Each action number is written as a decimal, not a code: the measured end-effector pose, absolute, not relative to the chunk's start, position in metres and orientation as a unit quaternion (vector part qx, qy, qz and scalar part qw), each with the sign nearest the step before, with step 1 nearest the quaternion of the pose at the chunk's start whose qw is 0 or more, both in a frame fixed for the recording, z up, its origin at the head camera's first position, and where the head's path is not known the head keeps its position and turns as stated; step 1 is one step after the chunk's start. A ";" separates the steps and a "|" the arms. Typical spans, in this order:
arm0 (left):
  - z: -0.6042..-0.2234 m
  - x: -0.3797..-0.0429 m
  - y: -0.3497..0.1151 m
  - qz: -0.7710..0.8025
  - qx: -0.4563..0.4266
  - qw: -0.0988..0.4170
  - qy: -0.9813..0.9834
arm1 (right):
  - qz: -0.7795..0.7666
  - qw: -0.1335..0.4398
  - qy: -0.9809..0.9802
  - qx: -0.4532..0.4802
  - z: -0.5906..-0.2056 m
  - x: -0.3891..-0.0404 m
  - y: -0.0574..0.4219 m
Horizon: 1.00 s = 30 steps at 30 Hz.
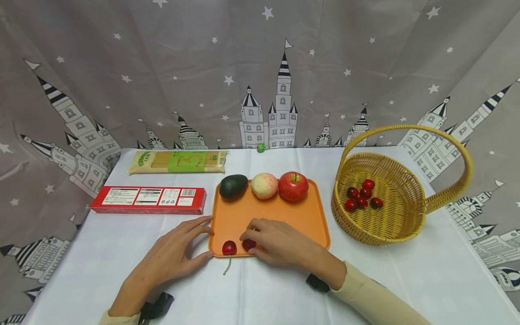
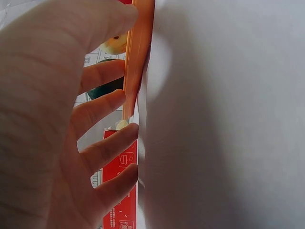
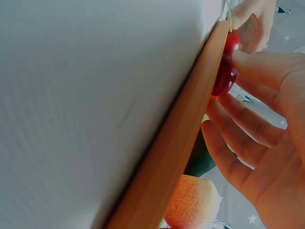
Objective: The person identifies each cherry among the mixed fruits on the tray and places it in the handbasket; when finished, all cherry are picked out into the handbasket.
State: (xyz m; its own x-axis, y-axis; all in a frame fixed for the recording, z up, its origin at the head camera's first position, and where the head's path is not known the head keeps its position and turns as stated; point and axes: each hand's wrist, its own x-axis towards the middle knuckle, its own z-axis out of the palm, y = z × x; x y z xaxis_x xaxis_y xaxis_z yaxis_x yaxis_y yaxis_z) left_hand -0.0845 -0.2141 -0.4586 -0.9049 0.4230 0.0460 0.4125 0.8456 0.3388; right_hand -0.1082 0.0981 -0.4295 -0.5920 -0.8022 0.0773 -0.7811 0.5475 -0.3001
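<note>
An orange tray (image 1: 264, 216) lies in the middle of the table. My left hand (image 1: 172, 250) rests at its left edge, fingers spread and fingertips against the rim; the left wrist view shows nothing held. Near the tray's front rim, my right hand (image 1: 280, 241) pinches a dark red cherry (image 3: 225, 78) with thumb and fingers, partly hiding it in the head view. Just left of it sits another cherry (image 1: 229, 247), its stem hanging over the rim. Along the tray's back lie an avocado (image 1: 233, 186), a peach (image 1: 264, 185) and a red apple (image 1: 293, 186).
To the right stands a yellow wicker basket (image 1: 400, 212) with a tall handle and several cherries (image 1: 362, 197) inside. A red box (image 1: 148, 200) and a pack of noodles (image 1: 178, 161) lie at the left. A small green object (image 1: 261, 147) is at the table's back edge.
</note>
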 end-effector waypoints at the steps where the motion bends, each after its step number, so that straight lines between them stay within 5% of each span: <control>1: -0.459 -0.084 -0.214 0.174 0.218 0.015 0.960 | -0.151 0.034 0.879 -0.451 -0.430 -0.108 0.098; 30: -0.458 -0.085 -0.215 0.176 0.224 0.006 0.959 | -0.155 0.018 0.891 -0.426 -0.420 -0.113 0.111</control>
